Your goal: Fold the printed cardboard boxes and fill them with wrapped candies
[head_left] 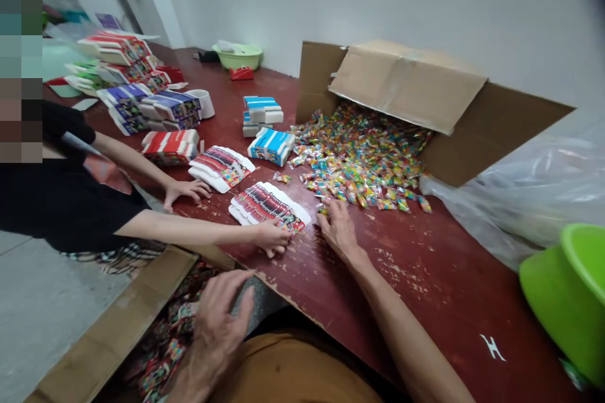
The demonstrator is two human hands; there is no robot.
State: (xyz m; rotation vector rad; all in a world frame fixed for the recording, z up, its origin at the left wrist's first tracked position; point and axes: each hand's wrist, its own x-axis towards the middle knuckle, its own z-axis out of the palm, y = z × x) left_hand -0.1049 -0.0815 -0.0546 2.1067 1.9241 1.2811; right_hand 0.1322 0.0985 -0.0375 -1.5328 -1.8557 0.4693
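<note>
My right hand [338, 228] reaches over the red table, fingers bent around a wrapped candy [322, 208] at the near edge of the candy heap [362, 157]. The heap spills from a tipped cardboard box [406, 85]. Off the table's front edge, my left hand [222, 312] hovers with thumb and fingers apart, holding nothing. Below it stands an open carton [118, 321] with shiny filled packs [172, 352]. Left of my right hand, another person's hand [271, 237] grips the end of a fanned row of printed flat boxes [269, 204].
The other person's second hand [186, 192] rests by another fanned row [222, 167]. Bundled blue boxes [271, 146], red boxes [170, 146] and purple boxes [172, 107] stand farther back. At right are a green basin [567, 302] and plastic sheeting [520, 195].
</note>
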